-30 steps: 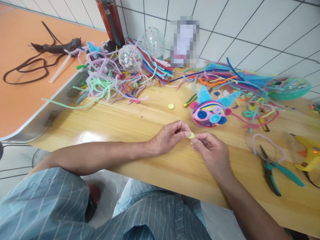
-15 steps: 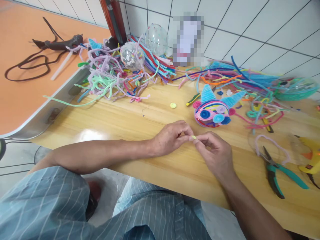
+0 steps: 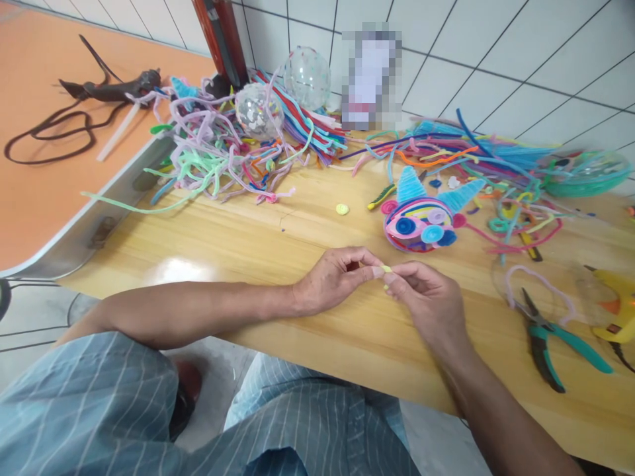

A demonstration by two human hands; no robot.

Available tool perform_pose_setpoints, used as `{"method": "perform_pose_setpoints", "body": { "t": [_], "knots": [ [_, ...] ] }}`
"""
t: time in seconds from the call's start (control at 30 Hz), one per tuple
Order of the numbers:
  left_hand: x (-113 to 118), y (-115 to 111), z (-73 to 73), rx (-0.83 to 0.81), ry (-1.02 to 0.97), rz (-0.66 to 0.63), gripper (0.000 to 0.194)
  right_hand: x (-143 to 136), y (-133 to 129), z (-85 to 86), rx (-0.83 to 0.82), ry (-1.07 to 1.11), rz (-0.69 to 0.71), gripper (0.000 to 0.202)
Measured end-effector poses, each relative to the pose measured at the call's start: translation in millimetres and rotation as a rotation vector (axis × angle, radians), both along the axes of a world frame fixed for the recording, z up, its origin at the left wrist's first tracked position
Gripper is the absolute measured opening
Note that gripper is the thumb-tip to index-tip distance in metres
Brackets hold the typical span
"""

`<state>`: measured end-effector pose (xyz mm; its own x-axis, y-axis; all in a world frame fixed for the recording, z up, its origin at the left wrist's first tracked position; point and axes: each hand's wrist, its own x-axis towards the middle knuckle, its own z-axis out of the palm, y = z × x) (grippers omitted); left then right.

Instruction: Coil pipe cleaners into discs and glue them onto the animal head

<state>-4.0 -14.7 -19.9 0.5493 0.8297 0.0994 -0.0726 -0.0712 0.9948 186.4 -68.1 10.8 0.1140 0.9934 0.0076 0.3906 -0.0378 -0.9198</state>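
A small piece of yellow pipe cleaner point(image 3: 386, 269) is pinched between the fingertips of both hands, just above the table's front part. My left hand point(image 3: 338, 277) grips it from the left, thumb and forefinger together. From the other side my right hand point(image 3: 430, 291) pinches it too, and a bit of yellow shows below that thumb. Most of the piece is hidden by the fingers. Beyond the hands sits a colourful mask-like pipe cleaner figure point(image 3: 419, 221) with light blue horns. A yellow coil point(image 3: 342, 209) lies flat on the wood to its left.
Pliers point(image 3: 546, 337) and a yellow glue gun point(image 3: 612, 301) lie at right. Tangled pipe cleaners point(image 3: 203, 149) and two clear balls point(image 3: 307, 76) are at back left, a pipe cleaner bundle point(image 3: 496, 149) at back right. A black glue gun point(image 3: 124, 87) rests on the orange surface point(image 3: 40, 218).
The fingers have shifted slightly around the yellow piece, and more of it now shows, including a bit below the right thumb. The view has moved a little; other things stay put.
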Motion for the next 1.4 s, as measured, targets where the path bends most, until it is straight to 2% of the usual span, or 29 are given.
{"method": "perform_pose_setpoints", "body": {
  "t": [0.17, 0.23, 0.43, 0.77, 0.9, 1.03, 1.13, 1.2, 1.4],
  "knots": [
    [-1.3, 5.4, 0.4, 0.227, 0.141, -0.019, 0.019, 1.0, -2.5, -0.5, 0.160, -0.263, 0.026, 0.010],
    [-1.9, 6.9, 1.7, 0.263, 0.140, -0.021, 0.017, 0.6, -3.6, -1.7, 0.180, -0.268, 0.050, 0.008],
    [-2.3, 4.1, 5.5, 0.172, 0.051, 0.064, 0.020, 1.8, -3.4, -5.5, 0.067, -0.092, 0.029, 0.013],
    [6.1, -8.0, 1.0, 0.030, -0.119, 0.117, 0.021, -7.6, -0.3, -1.9, 0.067, 0.007, -0.040, 0.015],
    [5.6, -7.3, -0.6, 0.072, -0.051, 0.091, 0.020, -3.3, -1.4, -2.9, 0.172, -0.159, -0.016, 0.010],
    [1.6, -0.7, -0.8, 0.266, 0.051, 0.061, 0.016, -1.1, -1.7, 1.7, 0.367, -0.420, 0.051, 0.011],
    [-0.3, 1.9, -1.3, 0.384, 0.067, 0.039, 0.015, -3.4, -2.1, 4.5, 0.429, -0.482, 0.094, 0.012],
    [-0.3, 1.4, -1.3, 0.364, 0.070, 0.047, 0.017, -5.2, -2.9, 4.0, 0.402, -0.459, 0.089, 0.012],
    [2.4, -2.4, 1.8, 0.088, -0.008, 0.067, 0.021, -4.6, -3.7, -2.8, 0.167, -0.270, 0.029, 0.013]
  ]
}}
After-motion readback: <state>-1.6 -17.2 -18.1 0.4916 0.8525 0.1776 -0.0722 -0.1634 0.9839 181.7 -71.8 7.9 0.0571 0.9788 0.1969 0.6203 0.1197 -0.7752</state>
